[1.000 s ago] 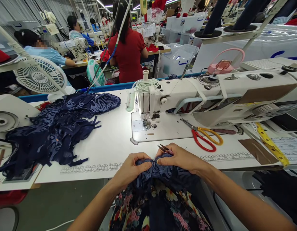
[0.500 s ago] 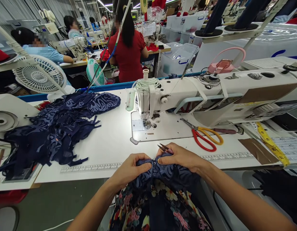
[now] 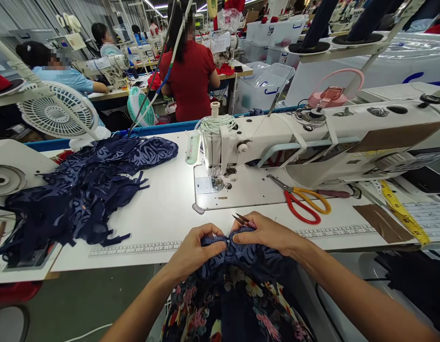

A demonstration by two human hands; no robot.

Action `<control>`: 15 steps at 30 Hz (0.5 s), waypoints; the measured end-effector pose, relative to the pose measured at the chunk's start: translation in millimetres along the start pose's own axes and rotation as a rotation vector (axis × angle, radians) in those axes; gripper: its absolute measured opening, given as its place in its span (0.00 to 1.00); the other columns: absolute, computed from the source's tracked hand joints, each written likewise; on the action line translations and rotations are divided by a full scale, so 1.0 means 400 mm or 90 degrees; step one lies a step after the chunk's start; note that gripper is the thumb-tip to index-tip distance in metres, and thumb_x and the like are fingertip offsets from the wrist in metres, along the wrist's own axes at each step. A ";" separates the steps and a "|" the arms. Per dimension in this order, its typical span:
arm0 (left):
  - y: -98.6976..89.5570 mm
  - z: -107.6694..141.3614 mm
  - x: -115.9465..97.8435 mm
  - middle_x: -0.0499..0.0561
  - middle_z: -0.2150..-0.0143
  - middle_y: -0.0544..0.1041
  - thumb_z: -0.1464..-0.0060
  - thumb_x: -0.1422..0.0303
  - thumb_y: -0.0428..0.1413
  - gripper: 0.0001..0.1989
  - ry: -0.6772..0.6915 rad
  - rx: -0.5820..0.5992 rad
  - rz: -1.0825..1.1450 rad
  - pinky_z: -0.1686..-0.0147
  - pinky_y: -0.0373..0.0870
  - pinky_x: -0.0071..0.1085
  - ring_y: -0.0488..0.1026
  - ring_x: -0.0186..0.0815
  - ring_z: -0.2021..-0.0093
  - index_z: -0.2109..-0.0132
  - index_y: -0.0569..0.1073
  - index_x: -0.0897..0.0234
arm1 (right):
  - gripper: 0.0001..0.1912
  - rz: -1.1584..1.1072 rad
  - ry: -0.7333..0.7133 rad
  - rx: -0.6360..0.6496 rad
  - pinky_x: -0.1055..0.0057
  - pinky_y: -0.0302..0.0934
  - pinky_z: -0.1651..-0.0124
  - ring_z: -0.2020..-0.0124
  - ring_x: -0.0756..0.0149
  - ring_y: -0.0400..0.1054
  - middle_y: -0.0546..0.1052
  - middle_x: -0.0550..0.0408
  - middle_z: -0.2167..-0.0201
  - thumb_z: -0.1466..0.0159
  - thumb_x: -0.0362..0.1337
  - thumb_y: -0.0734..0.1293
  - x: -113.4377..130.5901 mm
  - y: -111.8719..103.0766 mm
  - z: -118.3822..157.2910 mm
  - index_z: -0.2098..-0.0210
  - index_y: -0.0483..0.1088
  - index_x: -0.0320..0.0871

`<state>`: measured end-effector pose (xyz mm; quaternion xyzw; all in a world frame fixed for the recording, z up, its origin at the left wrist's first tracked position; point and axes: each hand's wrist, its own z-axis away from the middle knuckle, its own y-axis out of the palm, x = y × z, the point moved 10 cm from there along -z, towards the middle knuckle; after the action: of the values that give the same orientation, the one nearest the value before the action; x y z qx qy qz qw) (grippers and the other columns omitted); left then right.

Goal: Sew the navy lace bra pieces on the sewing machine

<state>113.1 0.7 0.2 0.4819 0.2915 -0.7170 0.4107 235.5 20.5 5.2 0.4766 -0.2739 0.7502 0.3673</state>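
A dark blue patterned lace garment hangs over the lap at the table's front edge, held from both sides. My left hand pinches its upper edge between thumb and fingers. Close beside it, my right hand pinches the same edge, with small pointed snips tucked in its fingers, blades pointing up and left. Between the two thumbs a short stretch of the edge shows. The sewing machine's needle area lies beyond the hands, apart from the garment.
A pile of navy lace pieces covers the table's left. Scissors with red and yellow handles lie right of the needle area. A yellow measuring tape is at the far right. A person in red sits ahead, beyond the table.
Both hands keep their pinch on the garment, with only a tiny shift at the held edge. The person in red has turned their head slightly.
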 end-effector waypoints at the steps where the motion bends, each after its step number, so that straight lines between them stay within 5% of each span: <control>1: 0.000 0.000 0.002 0.45 0.71 0.66 0.45 0.59 0.60 0.12 -0.002 -0.002 -0.002 0.71 0.56 0.25 0.61 0.29 0.71 0.59 0.73 0.63 | 0.08 -0.001 0.001 0.000 0.72 0.51 0.70 0.74 0.71 0.57 0.66 0.61 0.77 0.45 0.39 0.70 0.000 0.000 0.000 0.70 0.72 0.41; 9: 0.001 0.002 0.000 0.44 0.73 0.64 0.44 0.59 0.58 0.12 0.003 -0.019 0.008 0.72 0.55 0.25 0.59 0.28 0.73 0.61 0.73 0.64 | 0.08 0.005 -0.001 -0.005 0.73 0.49 0.71 0.74 0.72 0.56 0.65 0.61 0.77 0.45 0.39 0.70 0.005 0.004 0.002 0.70 0.72 0.40; 15: -0.014 0.008 -0.020 0.42 0.76 0.62 0.42 0.64 0.55 0.07 0.078 -0.098 -0.122 0.73 0.54 0.25 0.57 0.28 0.75 0.66 0.70 0.63 | 0.07 0.050 -0.024 -0.041 0.73 0.50 0.71 0.74 0.71 0.56 0.64 0.62 0.78 0.43 0.40 0.68 0.023 0.000 0.008 0.71 0.70 0.41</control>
<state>108.5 3.4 8.9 0.4619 0.4152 -0.6976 0.3572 234.5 20.7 14.9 0.4671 -0.3234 0.7458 0.3477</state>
